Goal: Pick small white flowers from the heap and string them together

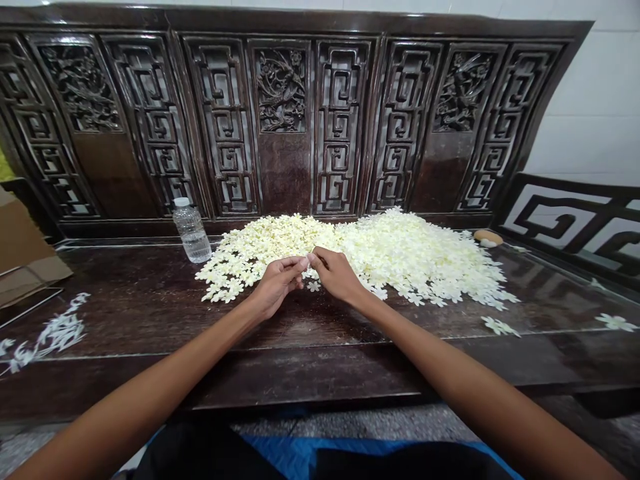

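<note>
A wide heap of small cream-white artificial flowers (380, 250) lies on the seat of a dark carved wooden bench (150, 313). My left hand (277, 283) and my right hand (336, 272) meet at the near edge of the heap. Both pinch with fingertips together on one small white flower piece (306, 261) held between them. A single loose flower (314, 287) lies on the seat just below my hands.
A clear plastic water bottle (191, 230) stands left of the heap. White flower sprigs (55, 333) lie at the far left, and stray flowers (500, 326) at the right. Cardboard (25, 253) sits at the left. A small tan object (488, 237) rests by the carved armrest (575, 220).
</note>
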